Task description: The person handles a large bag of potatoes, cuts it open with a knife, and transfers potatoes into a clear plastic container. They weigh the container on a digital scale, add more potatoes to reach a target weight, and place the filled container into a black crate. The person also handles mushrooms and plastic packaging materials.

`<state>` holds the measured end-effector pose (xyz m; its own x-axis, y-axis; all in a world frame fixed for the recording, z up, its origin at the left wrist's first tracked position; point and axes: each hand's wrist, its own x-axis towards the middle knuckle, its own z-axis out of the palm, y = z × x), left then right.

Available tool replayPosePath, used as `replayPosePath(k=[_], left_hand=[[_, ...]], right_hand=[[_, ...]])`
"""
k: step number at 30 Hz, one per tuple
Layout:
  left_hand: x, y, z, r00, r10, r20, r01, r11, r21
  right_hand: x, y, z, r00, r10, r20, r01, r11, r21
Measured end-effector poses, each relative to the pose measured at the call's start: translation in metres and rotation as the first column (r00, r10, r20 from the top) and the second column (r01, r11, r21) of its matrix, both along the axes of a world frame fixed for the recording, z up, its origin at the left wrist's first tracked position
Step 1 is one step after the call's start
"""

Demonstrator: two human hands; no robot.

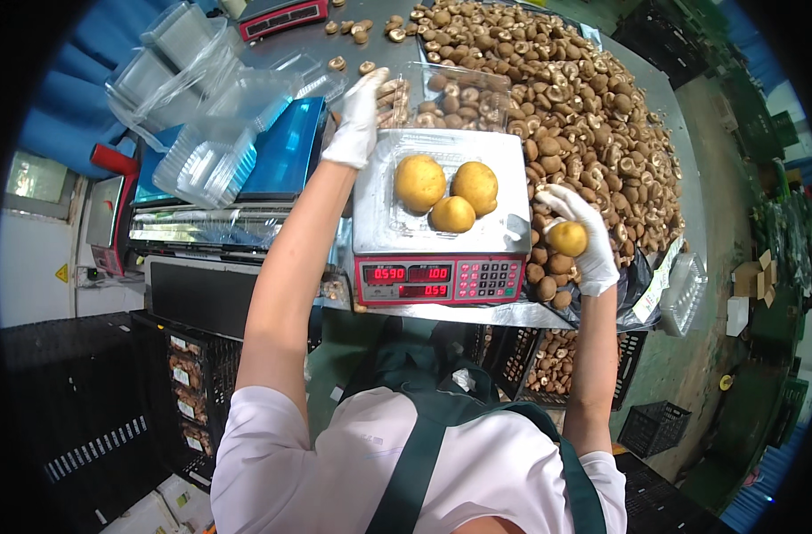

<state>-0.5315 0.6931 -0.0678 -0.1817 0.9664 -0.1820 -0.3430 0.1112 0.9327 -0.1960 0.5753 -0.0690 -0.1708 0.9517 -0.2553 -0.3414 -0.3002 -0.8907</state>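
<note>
Three potatoes sit in a clear plastic clamshell box on the steel plate of a red digital scale. The box's raised lid stands at the back of the plate. My left hand, in a white glove, is at the left edge of that lid with fingers behind the clear plastic; whether it grips the lid is hard to tell. To the right of the scale, my gloved right hand holds a small potato above the shiitake mushrooms.
A large heap of shiitake mushrooms covers the right of the metal table. Stacked clear boxes lie on a wrapping machine at the left. Another red scale stands behind. A crate of mushrooms sits below the table edge.
</note>
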Motion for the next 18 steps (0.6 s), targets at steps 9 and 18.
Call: replayPosePath(k=[9,18], left_hand=[[0.012,-0.146,0.0,0.524,0.092,-0.847,0.26,0.929,0.262],[0.009,-0.172,-0.053,0.967,-0.188,-0.17,0.143,0.959,-0.246]], right_hand=[[-0.03,-0.009,-0.014,0.962,0.155,0.225,-0.14,0.987,-0.082],[-0.048,-0.032,-0.039,0.958,0.154,0.242,-0.127,0.984,-0.124]])
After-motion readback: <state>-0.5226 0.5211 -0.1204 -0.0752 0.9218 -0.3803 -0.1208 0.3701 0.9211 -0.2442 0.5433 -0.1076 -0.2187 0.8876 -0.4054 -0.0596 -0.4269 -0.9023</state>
